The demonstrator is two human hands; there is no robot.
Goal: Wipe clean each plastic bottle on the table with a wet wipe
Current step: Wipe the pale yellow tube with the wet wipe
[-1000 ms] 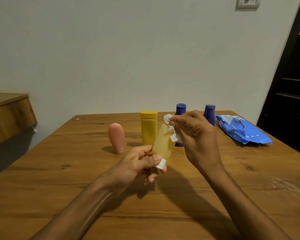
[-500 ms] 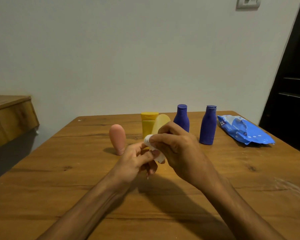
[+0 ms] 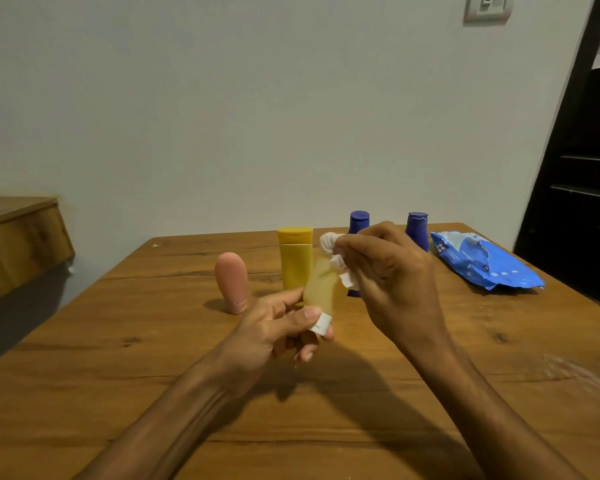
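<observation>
- A person's left hand [image 3: 274, 327] grips the lower end of a pale, translucent yellow bottle [image 3: 321, 289], thumb just beside its white cap [image 3: 321, 323], holding it cap-down and tilted above the tabletop [image 3: 118, 341].
- The right hand [image 3: 392, 275] pinches a bunched white wet wipe [image 3: 336, 261] against the bottle's upper end.
- Behind the hands stand an opaque yellow bottle [image 3: 295, 261] and, to its left, a pink bottle [image 3: 231, 282] resting on its cap.
- Two dark blue bottles [image 3: 358, 221] [image 3: 417, 228] stand further back, partly hidden by the right hand.
- A blue wipes pack [image 3: 482, 265] lies near the tabletop's far right corner.
- A wooden ledge [image 3: 18, 237] juts from the wall at left; a wall switch [image 3: 487, 6] sits at top right.
</observation>
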